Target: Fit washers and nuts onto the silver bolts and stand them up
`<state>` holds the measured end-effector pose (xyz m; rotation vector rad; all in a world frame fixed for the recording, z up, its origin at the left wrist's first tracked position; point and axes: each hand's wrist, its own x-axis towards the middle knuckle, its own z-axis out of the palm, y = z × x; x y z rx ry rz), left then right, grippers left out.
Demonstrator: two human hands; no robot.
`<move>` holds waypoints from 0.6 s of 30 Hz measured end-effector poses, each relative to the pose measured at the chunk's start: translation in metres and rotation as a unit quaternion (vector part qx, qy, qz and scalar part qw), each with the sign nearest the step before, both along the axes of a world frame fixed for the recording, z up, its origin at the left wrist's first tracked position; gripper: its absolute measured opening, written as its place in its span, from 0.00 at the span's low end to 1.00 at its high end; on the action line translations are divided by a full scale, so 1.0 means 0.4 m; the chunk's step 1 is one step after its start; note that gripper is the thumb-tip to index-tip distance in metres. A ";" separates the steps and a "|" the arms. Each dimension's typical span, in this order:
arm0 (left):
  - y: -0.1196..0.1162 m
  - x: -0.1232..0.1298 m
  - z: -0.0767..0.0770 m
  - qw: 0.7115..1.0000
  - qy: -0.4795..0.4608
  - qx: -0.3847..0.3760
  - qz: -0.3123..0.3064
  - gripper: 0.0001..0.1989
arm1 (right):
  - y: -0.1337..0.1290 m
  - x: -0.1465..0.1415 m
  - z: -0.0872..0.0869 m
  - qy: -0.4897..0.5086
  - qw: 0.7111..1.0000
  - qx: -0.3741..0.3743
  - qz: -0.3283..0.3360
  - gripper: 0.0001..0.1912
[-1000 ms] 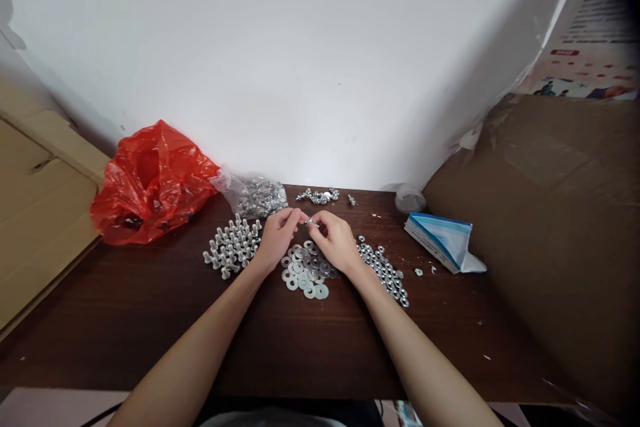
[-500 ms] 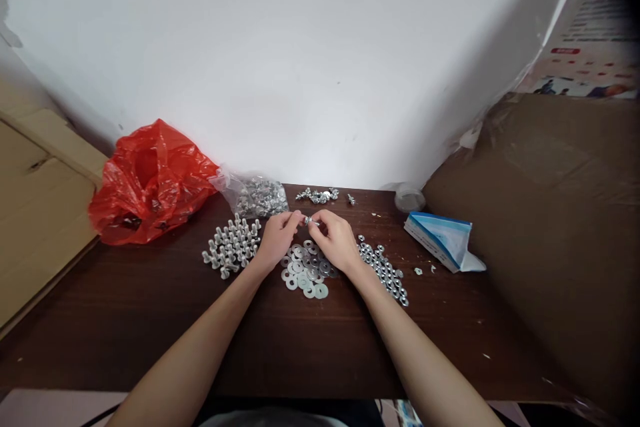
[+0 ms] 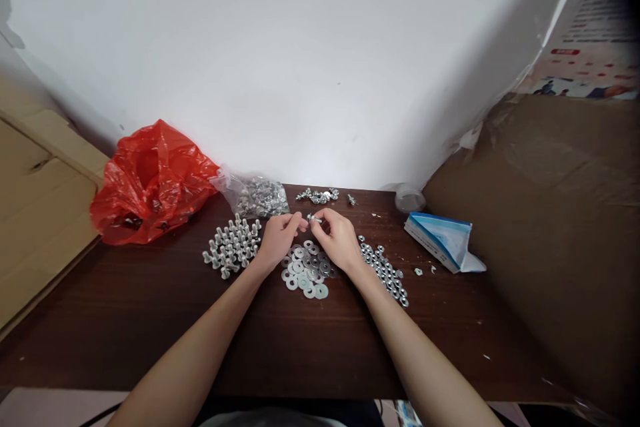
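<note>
Beyond the flat washers (image 3: 297, 267), my right hand (image 3: 337, 238) pinches a bolt (image 3: 315, 219), long axis seemingly left-right; my left hand (image 3: 279, 237) curls just left of it, whether gripping, I can't tell.

Metal piece (image 3: 314, 219) between hands (image 3: 339, 239) partly hidden, details too small; cardboard box (image 3: 45, 207) cut by left edge.

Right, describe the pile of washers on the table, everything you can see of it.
The pile of washers is made of flat, round, silvery-grey rings, metal by their look, each with a central hole where it shows. They lie loose on the dark brown table, many overlapping, between the group of bolts and the scatter of nuts. The right hand partly covers one side; whether it touches them is unclear.
</note>
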<state>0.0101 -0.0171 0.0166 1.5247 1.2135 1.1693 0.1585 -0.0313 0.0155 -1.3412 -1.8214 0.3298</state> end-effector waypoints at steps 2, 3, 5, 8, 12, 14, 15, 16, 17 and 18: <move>-0.003 0.001 0.004 1.000 -0.005 0.010 0.002 0.18 | 0.002 0.002 -0.002 0.003 1.000 -0.006 -0.003 0.07; -0.004 0.002 0.006 1.000 -0.007 0.017 0.005 0.18 | 0.003 0.002 -0.003 0.004 1.000 -0.007 -0.003 0.07; -0.005 0.001 0.010 0.999 -0.013 0.034 0.010 0.18 | 0.004 0.001 -0.003 0.002 1.000 -0.006 -0.002 0.07; -0.007 -0.002 0.013 0.998 -0.011 0.064 0.014 0.18 | 0.002 -0.002 -0.003 -0.003 1.000 -0.003 0.003 0.07; -0.006 -0.005 0.013 0.995 0.012 0.094 0.015 0.17 | -0.001 -0.005 0.000 -0.005 1.000 0.003 0.017 0.07; -0.005 -0.005 0.011 0.995 0.019 0.099 0.011 0.17 | -0.002 -0.006 0.001 -0.005 1.000 0.004 0.021 0.07; -0.004 -0.005 0.010 0.995 0.022 0.099 0.009 0.17 | -0.002 -0.006 0.001 -0.004 1.000 0.005 0.022 0.07; -0.003 -0.006 0.009 0.995 0.025 0.097 0.008 0.17 | -0.002 -0.006 0.001 -0.004 1.000 0.005 0.023 0.07; -0.002 -0.006 0.008 0.995 0.029 0.093 0.006 0.17 | -0.003 -0.007 0.002 -0.004 1.000 0.004 0.023 0.07; 0.000 -0.006 0.006 0.995 0.034 0.089 0.007 0.18 | -0.003 -0.007 0.002 -0.003 1.000 0.003 0.022 0.07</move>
